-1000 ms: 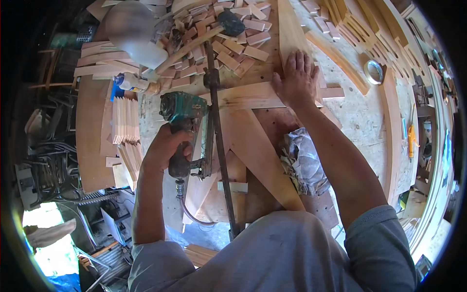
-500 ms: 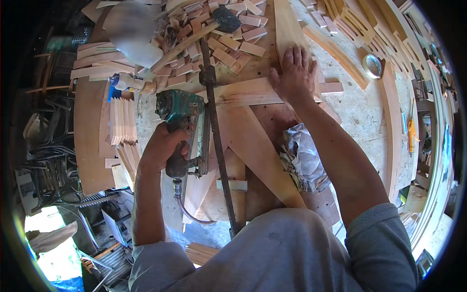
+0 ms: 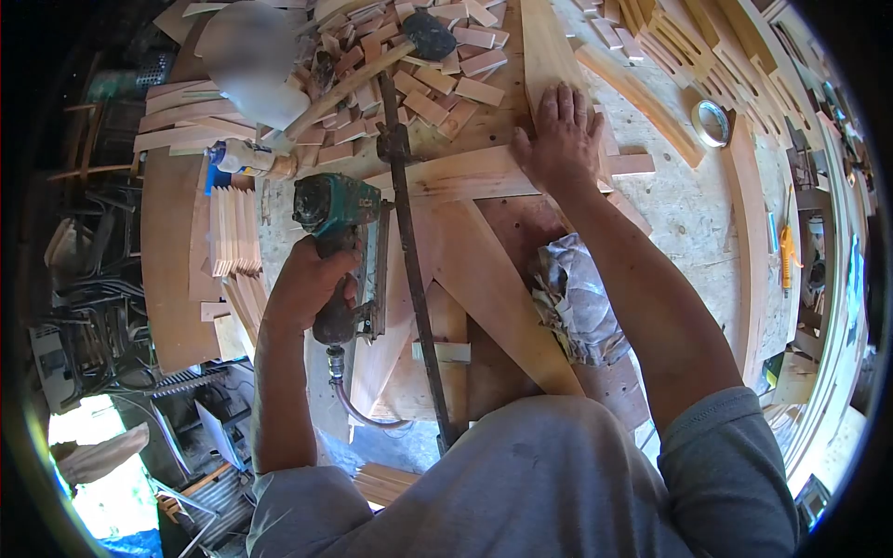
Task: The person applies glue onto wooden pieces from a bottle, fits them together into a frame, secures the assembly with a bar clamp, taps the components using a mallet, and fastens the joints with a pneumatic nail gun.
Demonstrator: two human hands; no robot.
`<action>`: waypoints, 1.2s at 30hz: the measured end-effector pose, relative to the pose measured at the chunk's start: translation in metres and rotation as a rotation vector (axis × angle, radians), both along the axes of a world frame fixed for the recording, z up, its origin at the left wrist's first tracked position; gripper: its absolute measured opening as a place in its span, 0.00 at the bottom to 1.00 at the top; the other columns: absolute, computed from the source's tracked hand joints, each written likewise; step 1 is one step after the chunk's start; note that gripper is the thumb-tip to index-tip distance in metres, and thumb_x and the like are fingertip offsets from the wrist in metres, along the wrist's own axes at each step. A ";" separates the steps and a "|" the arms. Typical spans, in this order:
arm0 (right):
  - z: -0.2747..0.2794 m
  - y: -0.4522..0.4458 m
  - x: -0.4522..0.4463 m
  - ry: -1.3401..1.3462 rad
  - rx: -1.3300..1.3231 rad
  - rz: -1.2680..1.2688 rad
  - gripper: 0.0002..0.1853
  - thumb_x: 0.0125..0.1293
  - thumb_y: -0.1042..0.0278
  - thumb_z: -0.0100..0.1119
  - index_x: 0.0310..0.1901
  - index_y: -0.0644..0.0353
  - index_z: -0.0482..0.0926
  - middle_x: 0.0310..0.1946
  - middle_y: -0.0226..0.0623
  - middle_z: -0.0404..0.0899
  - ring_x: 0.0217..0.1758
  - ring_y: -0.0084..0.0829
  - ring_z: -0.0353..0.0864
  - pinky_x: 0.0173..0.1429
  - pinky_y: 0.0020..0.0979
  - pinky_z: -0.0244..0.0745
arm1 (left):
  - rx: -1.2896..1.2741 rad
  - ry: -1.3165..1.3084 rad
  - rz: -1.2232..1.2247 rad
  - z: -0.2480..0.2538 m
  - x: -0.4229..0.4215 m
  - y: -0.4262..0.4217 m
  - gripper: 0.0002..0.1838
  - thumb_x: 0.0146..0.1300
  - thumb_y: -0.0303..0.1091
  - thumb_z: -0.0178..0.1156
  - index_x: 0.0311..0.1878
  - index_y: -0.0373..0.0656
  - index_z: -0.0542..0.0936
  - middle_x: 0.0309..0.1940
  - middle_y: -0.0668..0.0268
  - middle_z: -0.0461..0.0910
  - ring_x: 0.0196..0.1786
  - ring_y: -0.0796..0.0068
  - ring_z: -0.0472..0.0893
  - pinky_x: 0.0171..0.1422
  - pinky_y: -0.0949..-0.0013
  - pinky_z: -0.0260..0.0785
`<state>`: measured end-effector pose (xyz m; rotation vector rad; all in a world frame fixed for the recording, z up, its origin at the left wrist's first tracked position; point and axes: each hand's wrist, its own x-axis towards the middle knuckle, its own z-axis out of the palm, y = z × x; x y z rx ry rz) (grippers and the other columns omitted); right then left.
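My left hand is wrapped round the handle of a green nail gun, with a hose running from its lower end. The gun is beside a long dark metal bar clamp, which crosses over a joined wooden frame. My right hand lies with fingers spread on the end of a long board, where it meets the frame. A slanting board runs toward my knee. Right of it sits a crumpled plastic-wrapped bundle.
A black-headed mallet rests on a heap of small wood blocks. Around the bench are a glue bottle, stacked slats, a tape roll, a curved wood strip and an orange-handled tool.
My left hand and the nail gun have moved slightly left, leaving a small gap to the clamp bar. The whole view has shifted a little. My right hand stays on the board.
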<state>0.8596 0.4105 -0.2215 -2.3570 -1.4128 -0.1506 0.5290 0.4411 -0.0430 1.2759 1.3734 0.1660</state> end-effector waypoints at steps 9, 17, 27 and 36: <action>0.002 -0.001 -0.002 0.062 0.019 -0.022 0.43 0.69 0.43 0.51 0.76 0.70 0.60 0.80 0.55 0.56 0.85 0.54 0.49 0.81 0.65 0.41 | 0.046 -0.040 0.062 0.039 0.005 -0.025 0.14 0.70 0.37 0.65 0.49 0.35 0.80 0.30 0.64 0.76 0.16 0.74 0.74 0.22 0.68 0.68; 0.004 0.000 -0.002 0.108 0.064 -0.014 0.43 0.68 0.45 0.51 0.75 0.71 0.61 0.80 0.55 0.56 0.85 0.54 0.49 0.81 0.65 0.39 | -0.004 -0.189 0.254 0.061 0.056 -0.057 0.16 0.73 0.43 0.63 0.49 0.36 0.79 0.25 0.69 0.71 0.16 0.72 0.77 0.20 0.68 0.68; -0.001 0.000 0.001 0.219 0.146 0.009 0.42 0.66 0.47 0.53 0.74 0.71 0.63 0.80 0.59 0.55 0.85 0.56 0.47 0.82 0.65 0.38 | 0.098 -0.042 0.187 -0.007 0.087 -0.051 0.17 0.73 0.45 0.63 0.47 0.38 0.79 0.18 0.72 0.66 0.15 0.74 0.75 0.21 0.70 0.67; 0.002 0.001 0.001 0.237 0.111 0.015 0.42 0.65 0.48 0.54 0.74 0.71 0.64 0.79 0.59 0.55 0.85 0.56 0.47 0.81 0.66 0.37 | 0.096 -0.075 0.199 -0.015 0.084 -0.050 0.17 0.74 0.44 0.61 0.48 0.37 0.79 0.20 0.72 0.66 0.16 0.76 0.74 0.22 0.69 0.67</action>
